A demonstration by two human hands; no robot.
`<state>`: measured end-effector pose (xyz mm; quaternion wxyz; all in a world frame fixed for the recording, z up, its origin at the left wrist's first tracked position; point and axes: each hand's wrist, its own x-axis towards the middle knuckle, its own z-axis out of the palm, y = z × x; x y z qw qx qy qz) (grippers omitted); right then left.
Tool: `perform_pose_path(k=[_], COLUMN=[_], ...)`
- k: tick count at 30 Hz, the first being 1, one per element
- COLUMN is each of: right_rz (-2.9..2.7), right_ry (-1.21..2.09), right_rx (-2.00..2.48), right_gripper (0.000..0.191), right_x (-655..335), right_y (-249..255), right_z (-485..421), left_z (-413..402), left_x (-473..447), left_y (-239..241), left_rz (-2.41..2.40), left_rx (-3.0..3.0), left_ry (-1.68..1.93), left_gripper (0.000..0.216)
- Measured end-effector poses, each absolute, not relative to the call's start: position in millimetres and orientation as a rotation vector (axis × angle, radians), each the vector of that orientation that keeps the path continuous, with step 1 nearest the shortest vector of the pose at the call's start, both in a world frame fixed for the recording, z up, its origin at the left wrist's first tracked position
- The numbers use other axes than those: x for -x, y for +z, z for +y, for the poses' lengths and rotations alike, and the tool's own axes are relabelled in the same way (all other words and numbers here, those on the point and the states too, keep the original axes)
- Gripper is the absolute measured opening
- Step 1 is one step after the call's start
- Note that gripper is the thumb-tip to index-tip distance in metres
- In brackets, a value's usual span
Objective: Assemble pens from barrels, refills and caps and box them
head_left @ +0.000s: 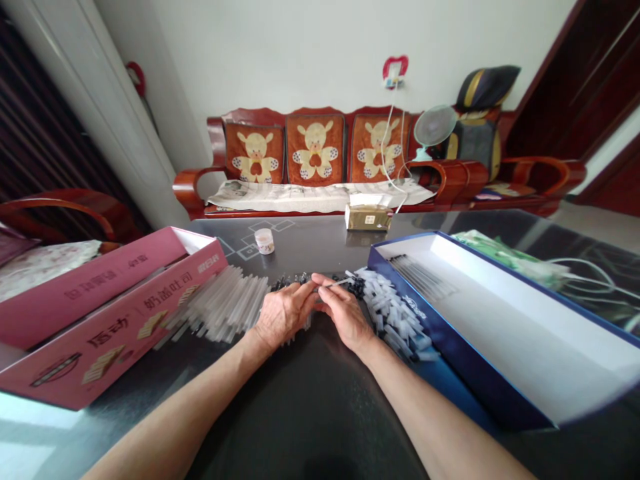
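Note:
My left hand (pixel 283 313) and my right hand (pixel 343 313) meet at the middle of the dark table (pixel 310 407). Both pinch a thin clear tube (pixel 336 284) held level between them. A heap of long clear tubes (pixel 225 303) lies just left of my left hand. Small black parts (pixel 295 280) are scattered beyond my fingers. A pile of short clear caps (pixel 395 310) lies to the right of my right hand.
A pink cardboard box (pixel 115 313) lies open on the left. A blue box with a white inside (pixel 500 313) holds a few finished thin pieces on the right. A small white jar (pixel 265 241) and a tissue box (pixel 367 217) stand farther back, before a wooden bench.

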<state>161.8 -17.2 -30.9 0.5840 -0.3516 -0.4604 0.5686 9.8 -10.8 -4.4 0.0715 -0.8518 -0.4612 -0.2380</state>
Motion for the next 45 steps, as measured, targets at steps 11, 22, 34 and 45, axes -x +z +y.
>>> perform_pose_path(k=[11,22,34,45], right_rz=[-0.718,-0.912,-1.788,-2.178], right_ry=[1.22,1.088,0.307,-0.074], right_rx=[0.753,1.016,1.326,1.749], right_gripper=[0.027,0.026,0.024,0.021], right_x=[-165.5,-158.2,-192.7,-265.1], right_y=[-20.6,-28.0,11.1,36.2], right_z=[-12.7,-15.1,-27.5,-8.9], left_z=[-8.9,-9.4,-6.6,-6.8], left_x=[-8.4,-9.1,-4.4,1.0], left_y=[-11.1,-13.7,-9.7,-3.0], left_rz=[-1.409,-1.265,-1.394,-1.424], left_rx=[2.489,2.482,2.502,2.546], left_ry=[-0.745,-0.658,-0.649,-0.629], left_gripper=[0.034,0.04,0.038,0.039])
